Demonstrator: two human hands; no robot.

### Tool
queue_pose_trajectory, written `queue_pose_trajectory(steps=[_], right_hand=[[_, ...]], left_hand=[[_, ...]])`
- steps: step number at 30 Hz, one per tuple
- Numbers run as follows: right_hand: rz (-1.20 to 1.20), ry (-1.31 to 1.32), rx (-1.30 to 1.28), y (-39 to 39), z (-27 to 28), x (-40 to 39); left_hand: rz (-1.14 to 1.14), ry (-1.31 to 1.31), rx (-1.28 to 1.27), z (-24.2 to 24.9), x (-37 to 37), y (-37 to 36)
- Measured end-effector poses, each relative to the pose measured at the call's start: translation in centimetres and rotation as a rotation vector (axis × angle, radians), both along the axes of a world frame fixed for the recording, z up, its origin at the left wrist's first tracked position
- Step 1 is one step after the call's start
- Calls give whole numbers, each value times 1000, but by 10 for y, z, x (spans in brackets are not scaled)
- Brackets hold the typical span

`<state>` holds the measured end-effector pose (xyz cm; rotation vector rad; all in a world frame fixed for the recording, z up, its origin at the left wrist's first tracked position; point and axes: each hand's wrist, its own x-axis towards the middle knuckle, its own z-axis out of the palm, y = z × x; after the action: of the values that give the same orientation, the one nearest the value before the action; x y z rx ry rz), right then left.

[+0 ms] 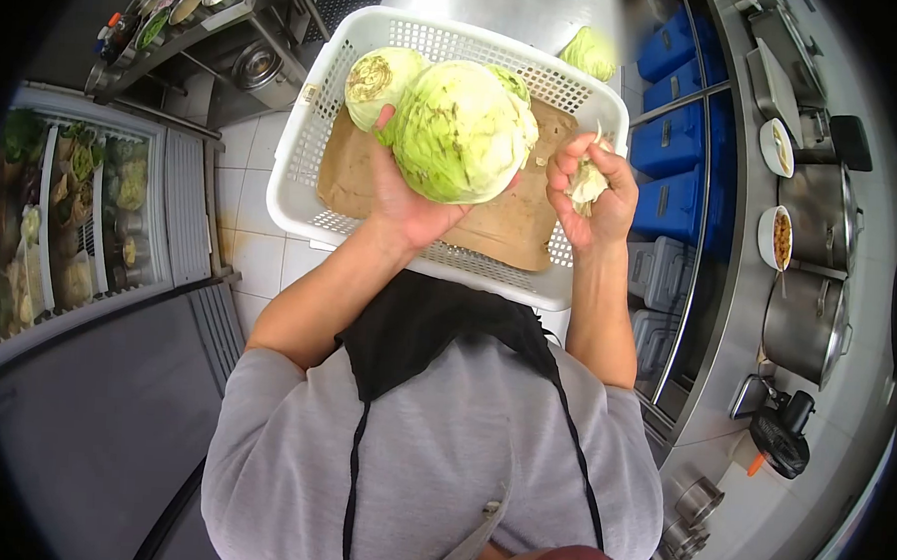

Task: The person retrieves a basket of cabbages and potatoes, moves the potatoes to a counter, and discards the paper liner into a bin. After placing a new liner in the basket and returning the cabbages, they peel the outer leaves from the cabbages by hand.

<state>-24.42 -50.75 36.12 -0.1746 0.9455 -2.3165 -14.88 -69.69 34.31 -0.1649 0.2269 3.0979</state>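
A large pale-green cabbage (462,130) with brown-spotted outer leaves rests on my left hand (404,200), which cups it from below and the left side. In my right hand (595,186), curled fingers grip a torn, crumpled piece of cabbage leaf (586,183), apart from the head. Both hands are above a white perforated plastic basket (291,178) lined with brown cardboard (511,228). Inside it, at the back left, lies another cabbage (382,82) with a browned cut end. Part of a further green head shows behind the held cabbage.
Beyond the basket, a cabbage (591,53) sits on a steel table (481,3). To the left stands a glass-fronted fridge (81,219) with vegetables. On the right are blue bins (670,140) under a steel counter, bowls (774,237) and large pots (807,326).
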Motion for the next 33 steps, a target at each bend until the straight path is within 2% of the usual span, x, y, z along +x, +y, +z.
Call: queue_pose_trajectory(steps=[5,14,16,20,23,27,30,33], right_hand=[[-76,10,240,-6,2,8],[-195,172,403,-12,13,17],[-209,204,398,-11,21,18],[-366,358,408,-11,26,28],[-489,751,603,-14,23,34],[-487,881,642,-11,27,32],[-529,978,711,-9,32,31],[-507,1112,705,-14,40,31]], left_hand=[[5,-26,74,-16,0,-1],[-40,43,-67,-13,-4,-7],[-14,-54,-214,0,-2,-6],[1,-69,-354,1,-2,-3],[-28,-101,-382,12,-2,-1],[-56,-59,-429,13,0,-1],[-11,-98,-467,16,1,0],[104,-143,-616,19,1,7]])
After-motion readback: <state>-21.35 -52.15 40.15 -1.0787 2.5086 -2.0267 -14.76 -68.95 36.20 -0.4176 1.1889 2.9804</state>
